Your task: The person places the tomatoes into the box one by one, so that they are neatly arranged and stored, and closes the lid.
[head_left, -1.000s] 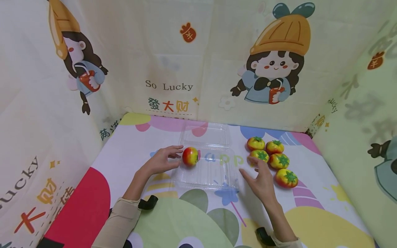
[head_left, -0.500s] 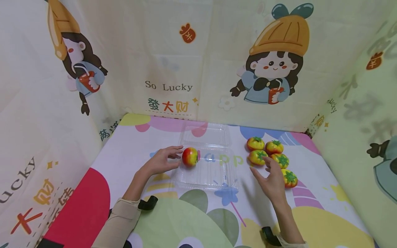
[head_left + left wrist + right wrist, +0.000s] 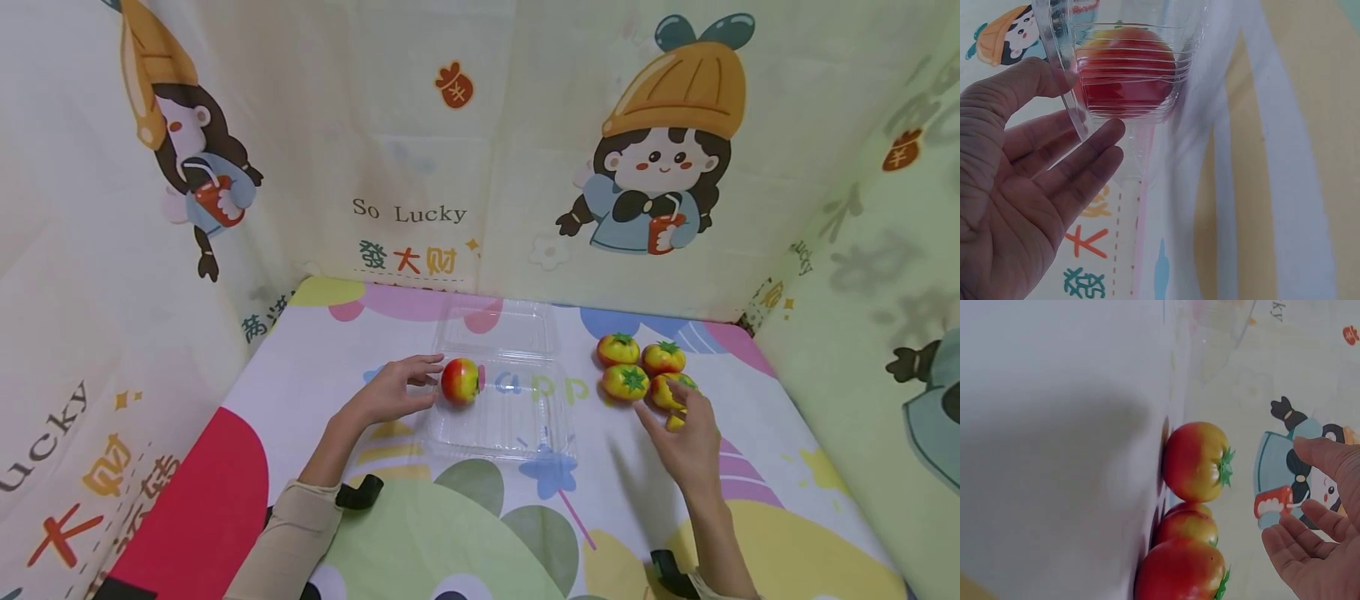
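A hinged clear plastic box lies open on the table, its lid folded back away from me. One red-and-yellow toy tomato lies on its side at the box's left end, its leafy top turned right. My left hand is at the box's left rim, thumb and fingers spread apart and touching the edge. Several more toy tomatoes with green leafy tops are grouped right of the box. Over the nearest of them hovers my right hand, fingers loosely bent, holding nothing and partly hiding two.
A printed cloth covers the tabletop. Cartoon-printed curtains enclose the back and both sides. Dark wrist-worn pieces stick out near the sleeves.
My right hand has moved right, from beside the box to above the nearer toy tomatoes. The left hand, the box and the tomato in it have stayed in place.
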The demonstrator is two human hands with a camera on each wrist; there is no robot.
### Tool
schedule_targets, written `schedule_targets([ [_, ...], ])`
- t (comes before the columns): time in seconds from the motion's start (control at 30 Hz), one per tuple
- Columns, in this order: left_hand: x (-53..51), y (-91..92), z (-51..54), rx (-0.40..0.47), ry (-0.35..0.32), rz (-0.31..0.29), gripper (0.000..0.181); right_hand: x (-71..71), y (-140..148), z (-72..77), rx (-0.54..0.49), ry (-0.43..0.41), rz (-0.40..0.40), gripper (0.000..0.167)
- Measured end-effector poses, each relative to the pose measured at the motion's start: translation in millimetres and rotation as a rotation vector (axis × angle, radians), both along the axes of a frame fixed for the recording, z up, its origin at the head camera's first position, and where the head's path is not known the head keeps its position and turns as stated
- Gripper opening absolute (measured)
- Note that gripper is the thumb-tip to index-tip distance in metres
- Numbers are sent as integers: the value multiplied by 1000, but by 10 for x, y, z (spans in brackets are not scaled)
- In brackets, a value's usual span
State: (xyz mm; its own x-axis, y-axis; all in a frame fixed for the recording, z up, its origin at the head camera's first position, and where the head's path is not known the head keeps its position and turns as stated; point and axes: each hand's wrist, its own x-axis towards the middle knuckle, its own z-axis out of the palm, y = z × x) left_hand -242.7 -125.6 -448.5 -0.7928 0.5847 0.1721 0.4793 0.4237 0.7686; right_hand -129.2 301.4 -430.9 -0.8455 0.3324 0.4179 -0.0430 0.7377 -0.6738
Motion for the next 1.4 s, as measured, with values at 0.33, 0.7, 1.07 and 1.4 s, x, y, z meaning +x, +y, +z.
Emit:
schedule_targets([
  [0.33,4,-5,-9,-6,8,1,53,55,169,24,-16,-118,-84,63],
  [0.7,6,-11,-12,9,-6,7,51,58,358,5,-33,-263,-101,70],
  [1.07,6,-8,-11,6,-2,8,51,87,495,-46,-16,-353,-89,75],
  [1.4,14,1,-2,10,0,7,50,141,622,-69,11,-471,-66,76],
])
